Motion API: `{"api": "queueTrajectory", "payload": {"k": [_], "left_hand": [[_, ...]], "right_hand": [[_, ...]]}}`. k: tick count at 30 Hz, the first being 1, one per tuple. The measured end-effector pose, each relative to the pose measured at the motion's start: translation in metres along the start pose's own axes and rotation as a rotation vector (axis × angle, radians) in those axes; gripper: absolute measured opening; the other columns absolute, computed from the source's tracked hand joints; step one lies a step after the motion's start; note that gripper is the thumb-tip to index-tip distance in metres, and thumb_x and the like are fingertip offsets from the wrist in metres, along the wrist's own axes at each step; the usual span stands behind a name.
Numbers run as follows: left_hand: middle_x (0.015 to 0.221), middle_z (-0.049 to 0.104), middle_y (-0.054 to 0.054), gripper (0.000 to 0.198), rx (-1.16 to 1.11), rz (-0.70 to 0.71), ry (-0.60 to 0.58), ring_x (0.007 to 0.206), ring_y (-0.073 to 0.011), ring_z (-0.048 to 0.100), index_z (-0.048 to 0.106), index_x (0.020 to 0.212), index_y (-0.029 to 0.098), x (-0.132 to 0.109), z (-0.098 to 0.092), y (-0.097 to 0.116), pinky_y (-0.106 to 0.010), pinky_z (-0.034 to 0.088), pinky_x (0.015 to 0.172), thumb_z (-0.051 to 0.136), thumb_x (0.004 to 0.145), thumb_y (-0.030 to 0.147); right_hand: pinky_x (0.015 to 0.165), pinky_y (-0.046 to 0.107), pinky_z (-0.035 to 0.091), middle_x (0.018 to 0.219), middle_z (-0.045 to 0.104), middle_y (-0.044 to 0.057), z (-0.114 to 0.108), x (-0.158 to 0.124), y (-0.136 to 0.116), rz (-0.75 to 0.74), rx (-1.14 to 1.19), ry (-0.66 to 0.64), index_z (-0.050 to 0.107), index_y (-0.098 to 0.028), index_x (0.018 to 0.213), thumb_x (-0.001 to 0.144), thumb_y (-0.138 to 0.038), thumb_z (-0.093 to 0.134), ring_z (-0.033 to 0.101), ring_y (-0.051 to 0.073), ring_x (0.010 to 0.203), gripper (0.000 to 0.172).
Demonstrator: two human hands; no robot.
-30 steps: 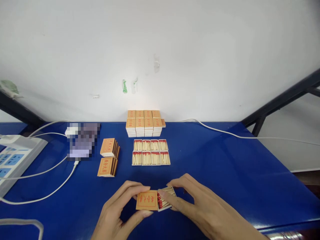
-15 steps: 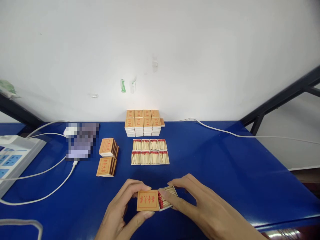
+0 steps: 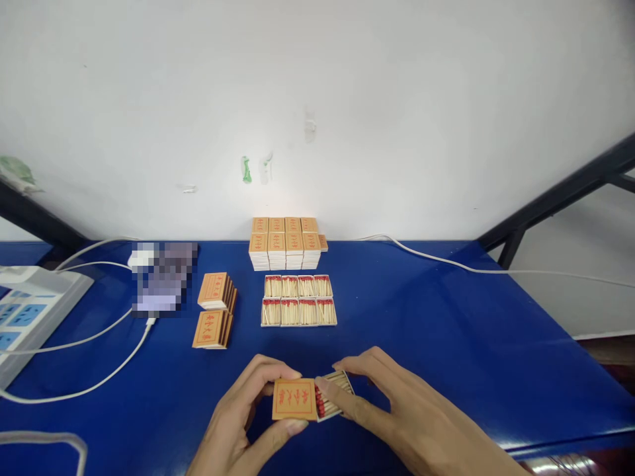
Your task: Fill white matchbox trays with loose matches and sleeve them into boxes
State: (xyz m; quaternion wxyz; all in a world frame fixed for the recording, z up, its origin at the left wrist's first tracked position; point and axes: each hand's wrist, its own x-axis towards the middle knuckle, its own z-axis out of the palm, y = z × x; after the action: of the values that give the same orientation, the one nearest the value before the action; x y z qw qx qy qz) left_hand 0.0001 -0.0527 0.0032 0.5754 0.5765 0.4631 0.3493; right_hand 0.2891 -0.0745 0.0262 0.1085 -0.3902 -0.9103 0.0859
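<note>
My left hand point(image 3: 243, 416) grips an orange matchbox sleeve point(image 3: 294, 399) with red characters between thumb and fingers, near the table's front edge. At the sleeve's right end, my right hand point(image 3: 391, 406) pinches a white matchbox tray point(image 3: 335, 395) full of red-tipped matches, its thumb lying over them. The tray sits slightly askew, its left end against the sleeve's opening; whether it is inside is hard to see. Beyond my hands, several open trays of matches point(image 3: 298, 312) stand in two rows. Several matchbox sleeves point(image 3: 212, 328) are stacked to the left.
A block of stacked matchboxes point(image 3: 285, 243) stands against the white wall point(image 3: 397, 119). On the left lie a power strip point(image 3: 64, 307), a blurred-out device point(image 3: 166, 277) and white cables point(image 3: 119, 373). Another cable point(image 3: 436, 263) crosses the blue table point(image 3: 446, 344) at the right back.
Almost nothing differs. The view has shifted very slightly, while both hands keep the same hold on the sleeve and tray.
</note>
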Motion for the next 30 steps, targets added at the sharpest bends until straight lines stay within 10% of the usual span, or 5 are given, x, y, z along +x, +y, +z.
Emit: {"api": "queueTrajectory", "payload": {"k": [30], "left_hand": [[0.107,0.078,0.004,0.031,0.068,0.014,0.015,0.094,-0.0152,0.077,0.083,0.119,0.041,0.005,-0.006,-0.004,-0.024,0.059,0.087,0.093,0.089,0.042]], "right_hand": [[0.090,0.035,0.066,0.135,0.067,0.018,-0.010,0.013,-0.012,0.061,0.117,0.094,0.044,-0.025,0.174,0.104,-0.003,0.055,0.066,0.025,0.112,0.074]]}}
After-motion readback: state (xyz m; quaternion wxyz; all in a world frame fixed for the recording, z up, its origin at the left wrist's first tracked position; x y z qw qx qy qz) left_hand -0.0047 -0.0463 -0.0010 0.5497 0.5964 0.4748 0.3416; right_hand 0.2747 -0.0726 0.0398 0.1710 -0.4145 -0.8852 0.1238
